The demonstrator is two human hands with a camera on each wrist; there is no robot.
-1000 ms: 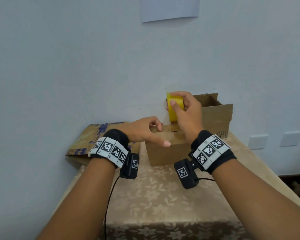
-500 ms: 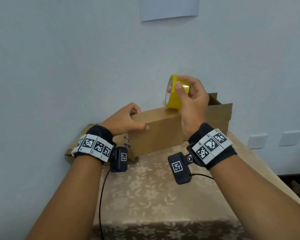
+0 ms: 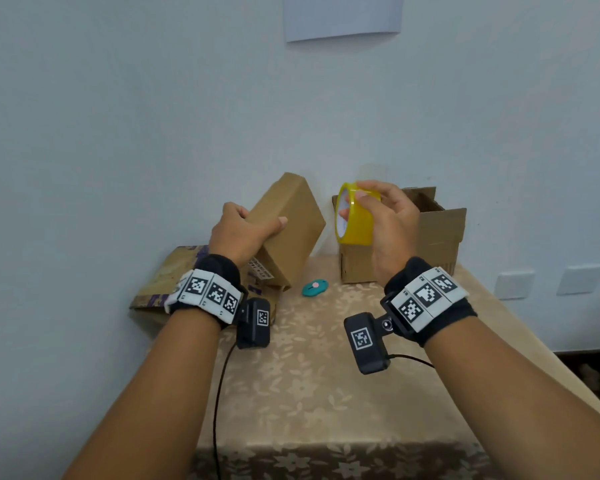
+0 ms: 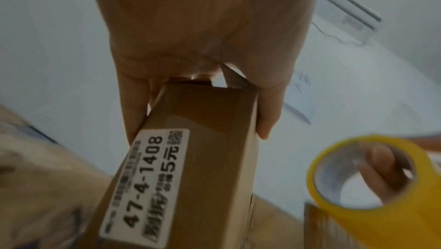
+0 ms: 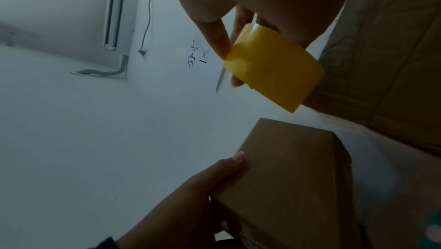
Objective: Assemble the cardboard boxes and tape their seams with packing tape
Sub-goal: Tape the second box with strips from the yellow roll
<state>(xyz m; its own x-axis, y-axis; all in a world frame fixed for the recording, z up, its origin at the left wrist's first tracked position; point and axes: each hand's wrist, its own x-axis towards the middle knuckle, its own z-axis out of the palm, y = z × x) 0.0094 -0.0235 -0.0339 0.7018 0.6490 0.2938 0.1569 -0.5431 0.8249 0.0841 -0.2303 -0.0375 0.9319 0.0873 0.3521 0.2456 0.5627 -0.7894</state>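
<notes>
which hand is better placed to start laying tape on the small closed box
Right. The right hand already grips the yellow packing tape roll beside the tilted small brown cardboard box, while the left hand is occupied holding that box up.

The left hand (image 4: 203, 49) comes down from the top of the frame and grips a brown box (image 4: 190, 158) – thumb on one side, fingers on the other. A white label (image 4: 145, 183) reads "47-4-1408". At lower right, a yellow tape roll (image 4: 372, 192), blurred, with fingers (image 4: 379, 170) inside its core.
</notes>
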